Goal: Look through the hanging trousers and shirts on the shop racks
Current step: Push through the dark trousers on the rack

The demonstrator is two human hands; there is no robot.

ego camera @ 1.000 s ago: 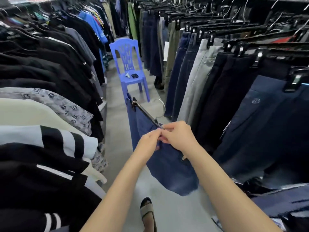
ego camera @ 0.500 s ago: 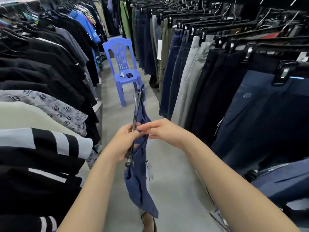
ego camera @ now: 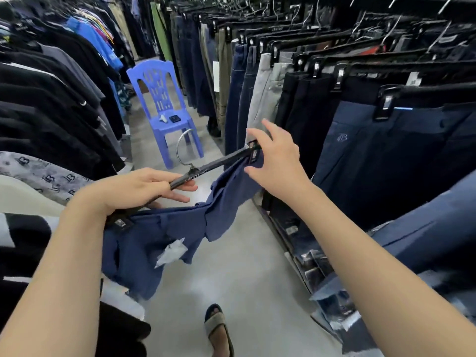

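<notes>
2 bare hands hold 1 pair of navy shorts (ego camera: 154,243) on a black clip hanger (ego camera: 211,166) over the aisle floor (ego camera: 244,279), above a sandalled foot (ego camera: 217,328). The left hand (ego camera: 144,188) is closed around the hanger bar near its lower end, while the right hand (ego camera: 277,161) has thumb and fingers spread loosely at the upper clip (ego camera: 253,152), touching the cloth there. The shorts hang slack from both clips, a white tag (ego camera: 171,251) dangling from them. On the left, a rack of dark shirts (ego camera: 51,104) lines the aisle; on the right, clipped trousers (ego camera: 373,155) in navy, black and grey hang in a row. Farther down the aisle stands 1 blue plastic chair (ego camera: 164,104) with 2 small items on its seat, too small to tell.
</notes>
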